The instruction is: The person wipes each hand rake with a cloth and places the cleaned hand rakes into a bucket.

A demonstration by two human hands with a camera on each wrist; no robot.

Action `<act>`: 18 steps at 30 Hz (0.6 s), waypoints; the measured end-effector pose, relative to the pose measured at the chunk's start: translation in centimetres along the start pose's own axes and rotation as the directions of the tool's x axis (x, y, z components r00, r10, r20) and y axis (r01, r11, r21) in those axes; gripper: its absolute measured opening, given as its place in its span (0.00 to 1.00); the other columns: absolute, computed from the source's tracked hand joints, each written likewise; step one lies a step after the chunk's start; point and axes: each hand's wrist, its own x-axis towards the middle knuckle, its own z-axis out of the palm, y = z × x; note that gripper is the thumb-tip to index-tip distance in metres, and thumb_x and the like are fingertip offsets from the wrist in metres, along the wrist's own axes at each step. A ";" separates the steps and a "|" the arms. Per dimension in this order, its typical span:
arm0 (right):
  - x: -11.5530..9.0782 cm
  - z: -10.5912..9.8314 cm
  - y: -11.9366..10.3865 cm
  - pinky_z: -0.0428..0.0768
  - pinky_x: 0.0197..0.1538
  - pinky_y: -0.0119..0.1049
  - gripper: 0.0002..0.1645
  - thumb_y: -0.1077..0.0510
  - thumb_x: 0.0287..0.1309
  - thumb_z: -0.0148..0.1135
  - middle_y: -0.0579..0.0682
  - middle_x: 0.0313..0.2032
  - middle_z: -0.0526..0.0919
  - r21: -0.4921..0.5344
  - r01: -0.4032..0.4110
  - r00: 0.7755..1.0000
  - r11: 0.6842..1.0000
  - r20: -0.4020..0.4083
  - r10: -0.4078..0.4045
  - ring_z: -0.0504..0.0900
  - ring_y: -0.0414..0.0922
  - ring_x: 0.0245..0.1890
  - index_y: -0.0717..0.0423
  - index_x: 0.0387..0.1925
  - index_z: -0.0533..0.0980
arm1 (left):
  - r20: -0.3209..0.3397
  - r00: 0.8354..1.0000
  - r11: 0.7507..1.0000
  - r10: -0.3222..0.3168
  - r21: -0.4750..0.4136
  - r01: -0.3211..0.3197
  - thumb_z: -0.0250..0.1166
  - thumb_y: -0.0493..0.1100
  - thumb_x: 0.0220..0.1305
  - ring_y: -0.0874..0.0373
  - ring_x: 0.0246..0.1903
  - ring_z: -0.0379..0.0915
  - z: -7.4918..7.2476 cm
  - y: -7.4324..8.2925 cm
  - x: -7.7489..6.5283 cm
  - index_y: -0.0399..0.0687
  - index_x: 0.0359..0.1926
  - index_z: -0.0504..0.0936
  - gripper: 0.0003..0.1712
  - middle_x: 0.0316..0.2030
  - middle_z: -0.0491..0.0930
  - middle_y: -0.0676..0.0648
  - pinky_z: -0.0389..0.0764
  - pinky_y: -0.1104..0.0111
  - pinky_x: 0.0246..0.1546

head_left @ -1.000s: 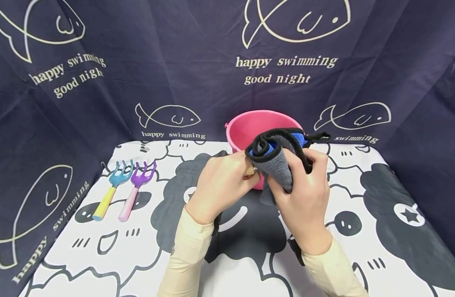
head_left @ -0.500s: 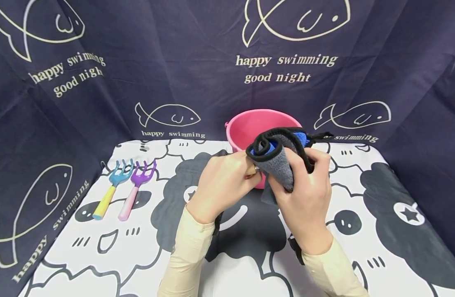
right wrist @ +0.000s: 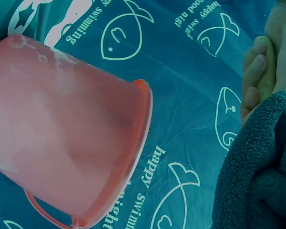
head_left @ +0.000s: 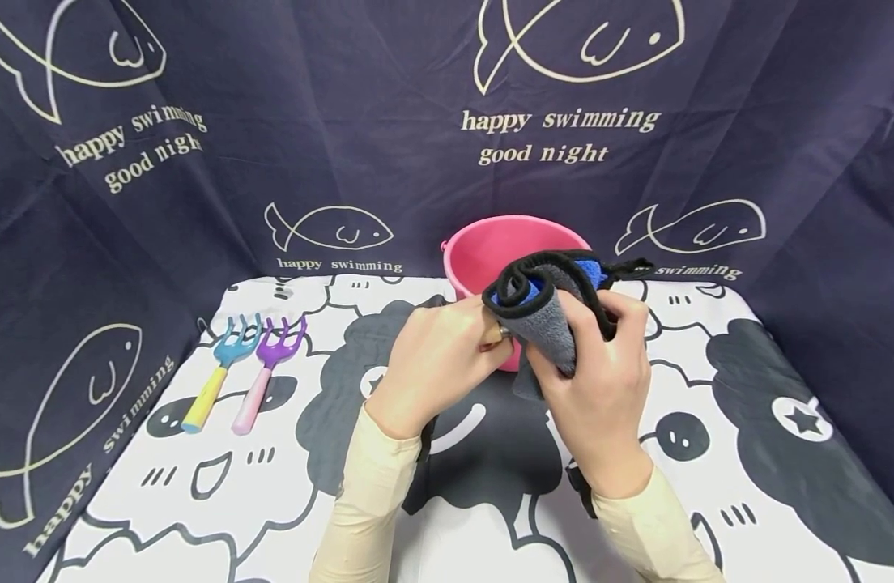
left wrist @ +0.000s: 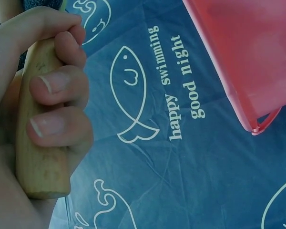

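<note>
My left hand (head_left: 443,360) grips a tool by its plain wooden handle (left wrist: 40,162), fingers curled round it in the left wrist view. The tool's other end is hidden by a grey and blue towel (head_left: 545,332) with black edging. My right hand (head_left: 600,385) holds this towel bunched and partly rolled, close against the left hand. In the right wrist view the towel (right wrist: 257,167) overlaps the near part of the left hand. Behind both hands stands a pink bucket (head_left: 483,251), its front partly covered by the towel and hands.
To the left on the sheep-print cloth (head_left: 272,502) lie two toy hand forks: a blue one with a yellow handle (head_left: 208,397) and a purple one with a pink handle (head_left: 251,401). Dark fish-print curtains (head_left: 389,105) rise at the back and both sides.
Both hands, the towel and the wooden handle stay almost still; the right hand and towel have shifted very slightly to the right since the first frame.
</note>
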 end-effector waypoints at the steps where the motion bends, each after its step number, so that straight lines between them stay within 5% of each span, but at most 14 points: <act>1: 0.0 0.0 0.1 0.75 0.39 0.60 0.24 0.57 0.43 0.72 0.72 0.43 0.72 0.001 0.002 1.000 1.000 -0.002 -0.002 0.77 0.61 0.43 0.55 0.47 0.80 | 0.001 1.000 1.000 0.000 -0.002 0.000 0.66 0.43 0.49 0.63 0.14 0.66 0.0 0.0 0.0 0.54 0.16 0.69 0.14 0.13 0.67 0.56 0.74 0.65 0.16; 18: 0.2 0.0 0.2 0.76 0.40 0.61 0.22 0.60 0.40 0.73 0.72 0.42 0.72 0.034 0.002 0.998 0.999 -0.069 0.001 0.77 0.62 0.43 0.58 0.43 0.81 | -0.016 0.999 0.999 0.031 0.022 -0.030 0.66 0.44 0.53 0.63 0.15 0.64 -0.3 0.4 -0.1 0.53 0.16 0.69 0.15 0.15 0.67 0.56 0.72 0.66 0.16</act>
